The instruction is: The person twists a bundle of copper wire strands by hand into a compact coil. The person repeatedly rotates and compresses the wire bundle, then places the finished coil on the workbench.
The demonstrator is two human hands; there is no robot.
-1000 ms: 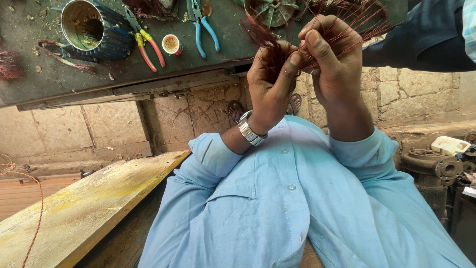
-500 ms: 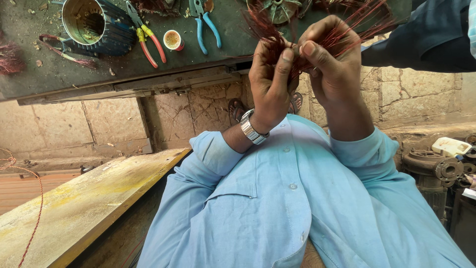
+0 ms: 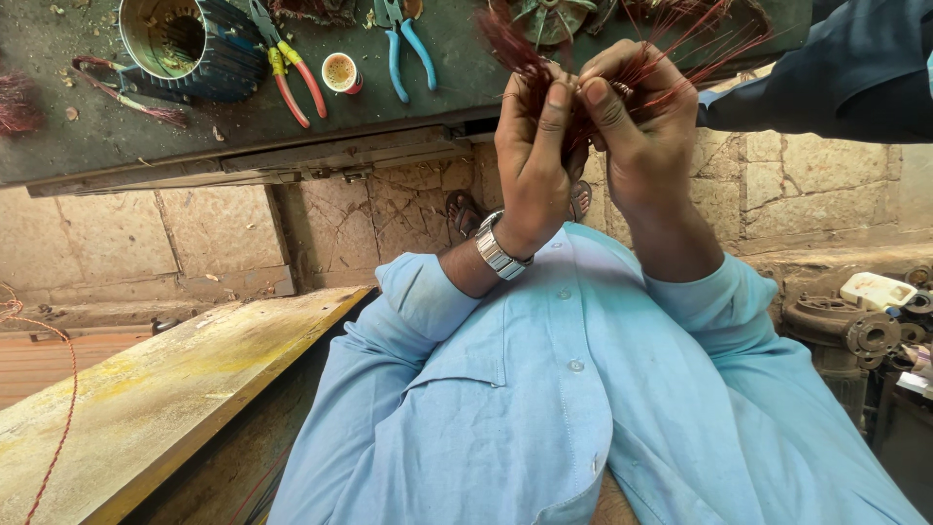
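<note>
Seen from a camera on the person's head, looking down over a light blue shirt (image 3: pixel 544 408) with its sleeves pushed up. Both hands are raised together in front of the chest, just past the near edge of a dark workbench (image 3: pixel 194 117). The left hand (image 3: pixel 533 160), with a metal wristwatch (image 3: pixel 498 251) on its wrist, and the right hand (image 3: pixel 646 136) are closed side by side around a bundle of thin reddish copper wires (image 3: pixel 622 73), thumbs pressed near each other at the middle of it. The bundle's long axis runs roughly left to right across the view, tilted a little: one frayed end fans out up and to the left above the left hand, the other spreads up and to the right beyond the right hand, toward a dark blue sleeve (image 3: pixel 836 78) of another person at the upper right corner. On the bench, well apart from the hands, sit an open metal cylinder with dark ribbed sides (image 3: pixel 185 44), pliers with yellow and red handles (image 3: pixel 287 68), a small cup of brown liquid (image 3: pixel 340 73) and pliers with blue handles (image 3: pixel 408 44). A yellowed wooden plank (image 3: pixel 155 389) lies at lower left, over a stone floor (image 3: pixel 117 233).
</note>
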